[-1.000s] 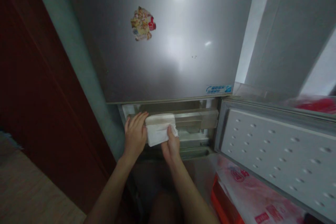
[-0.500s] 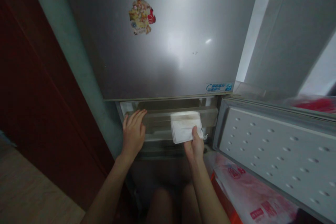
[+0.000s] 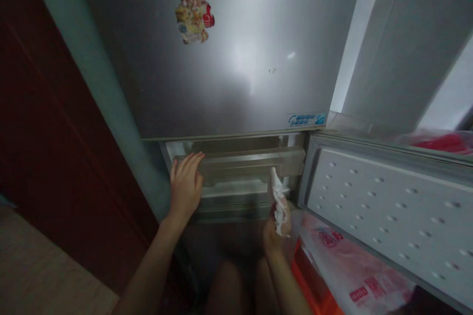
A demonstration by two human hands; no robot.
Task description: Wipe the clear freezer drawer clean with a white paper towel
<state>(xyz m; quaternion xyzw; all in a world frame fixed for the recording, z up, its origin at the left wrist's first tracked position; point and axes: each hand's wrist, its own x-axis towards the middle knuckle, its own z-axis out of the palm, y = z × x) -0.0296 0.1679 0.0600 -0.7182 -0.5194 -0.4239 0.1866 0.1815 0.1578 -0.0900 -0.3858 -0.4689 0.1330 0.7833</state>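
Observation:
My left hand [image 3: 185, 188] rests with its fingertips on the left end of a translucent drawer front [image 3: 244, 163] in the lower compartment of a fridge. Its fingers lie flat and hold nothing. My right hand [image 3: 274, 230] grips a folded white cloth [image 3: 279, 204], which is turned edge-on in front of the drawer's right part. The cloth hides part of that hand's fingers. Above both hands is the closed silver upper door [image 3: 229, 59], with a food-patterned sticker [image 3: 194, 15] on it.
The lower fridge door [image 3: 391, 206] stands open to the right. Beneath it are a red and white plastic bag [image 3: 369, 270] and an orange container [image 3: 314, 280]. A dark red door [image 3: 55, 133] is at the left. My knees show at the bottom.
My right hand has turned and come down slightly, swinging the white cloth from facing flat to edge-on. My left hand has stayed on the drawer front. The view has shifted a little.

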